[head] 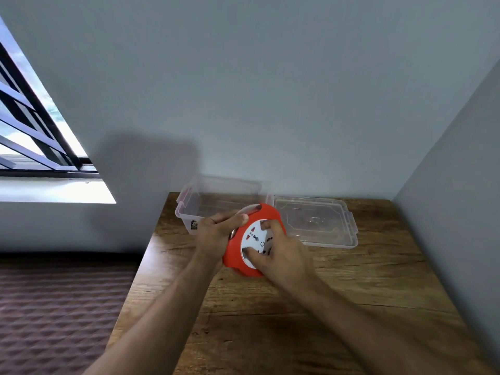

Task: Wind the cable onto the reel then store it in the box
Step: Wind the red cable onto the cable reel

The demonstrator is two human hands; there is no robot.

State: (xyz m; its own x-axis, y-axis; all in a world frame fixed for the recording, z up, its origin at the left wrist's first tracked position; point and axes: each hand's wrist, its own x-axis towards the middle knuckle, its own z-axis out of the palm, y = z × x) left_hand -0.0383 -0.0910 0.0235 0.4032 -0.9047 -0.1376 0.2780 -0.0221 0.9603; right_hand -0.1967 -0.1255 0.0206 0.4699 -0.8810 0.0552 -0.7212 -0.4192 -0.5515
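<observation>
A round red cable reel (235,253) with a white socket face is held tilted above the wooden table (297,307). My left hand (216,234) grips its left rim, thumb near a strip of white cable (247,209) at the top edge. My right hand (281,253) lies on the white face, fingers spread over the sockets. Behind the reel stands an open clear plastic box (216,197) with pinkish latches. Most of the cable is hidden.
The box's clear lid (316,223) lies flat on the table to the right of the box. Grey walls close in behind and on the right. A window is at the left, with a dark patterned surface below beside the table's left edge.
</observation>
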